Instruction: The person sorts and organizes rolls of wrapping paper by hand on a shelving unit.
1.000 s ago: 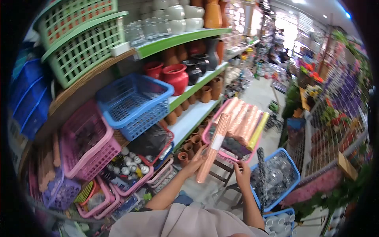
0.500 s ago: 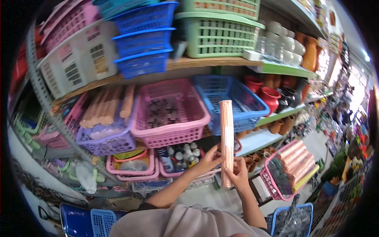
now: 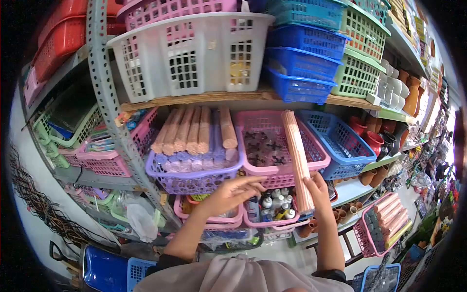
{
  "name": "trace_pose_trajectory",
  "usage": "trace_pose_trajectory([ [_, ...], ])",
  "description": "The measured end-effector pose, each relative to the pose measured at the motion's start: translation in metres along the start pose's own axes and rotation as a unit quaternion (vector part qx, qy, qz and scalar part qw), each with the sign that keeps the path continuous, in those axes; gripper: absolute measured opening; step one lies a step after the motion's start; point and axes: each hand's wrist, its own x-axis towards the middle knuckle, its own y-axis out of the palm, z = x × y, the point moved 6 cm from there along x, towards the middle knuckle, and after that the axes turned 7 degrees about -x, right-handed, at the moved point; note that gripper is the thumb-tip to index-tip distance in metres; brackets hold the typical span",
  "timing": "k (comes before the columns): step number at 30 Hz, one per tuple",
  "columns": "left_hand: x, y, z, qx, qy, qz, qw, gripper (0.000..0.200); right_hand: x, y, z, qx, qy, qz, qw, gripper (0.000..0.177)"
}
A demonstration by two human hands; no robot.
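My right hand (image 3: 319,194) grips the lower part of a long tan bundle (image 3: 297,158) that looks like thin sticks packed together. It stands nearly upright, its top leaning left in front of the pink basket (image 3: 253,169). My left hand (image 3: 232,195) is apart from the bundle, fingers stretched to the right below the shelf baskets. Closest to it are the purple basket (image 3: 194,181) and the pink one. Several similar tan bundles (image 3: 187,131) lie in the purple basket, on top of lilac rolls (image 3: 199,163).
A blue basket (image 3: 335,143) stands right of the pink one. A perforated metal post (image 3: 109,97) rises at the left. Below are bottles (image 3: 277,207) in a pink basket. Another pink basket (image 3: 365,236) on the right holds more rolls. A white crate (image 3: 194,53) sits overhead.
My view has turned left, bringing the purple basket nearer the middle. My left hand has let go of the bundle and moved left; my right hand keeps its hold.
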Motion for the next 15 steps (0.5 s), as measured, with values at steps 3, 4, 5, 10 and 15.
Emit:
trace_pose_trajectory([
  [3,-0.022,-0.052,-0.027,0.075,0.025,-0.083,0.993,0.03,0.005,0.029,0.014,-0.021,0.0,0.005,1.0,0.023],
  [4,-0.024,-0.068,-0.033,0.075,0.026,-0.083,0.993,0.03,0.008,0.04,0.019,-0.024,0.001,0.012,1.0,0.024],
  [5,-0.025,-0.091,-0.041,0.181,0.038,-0.148,0.972,0.032,0.011,0.052,0.024,-0.028,0.003,0.019,0.999,0.025],
  [10,-0.019,-0.144,-0.05,0.553,0.054,-0.216,0.803,0.045,0.062,0.107,0.037,-0.104,-0.03,0.074,0.991,0.029],
  [15,-0.007,-0.166,-0.01,0.618,-0.002,-0.206,0.759,0.056,0.136,0.156,0.059,-0.237,-0.092,0.08,0.964,0.051],
])
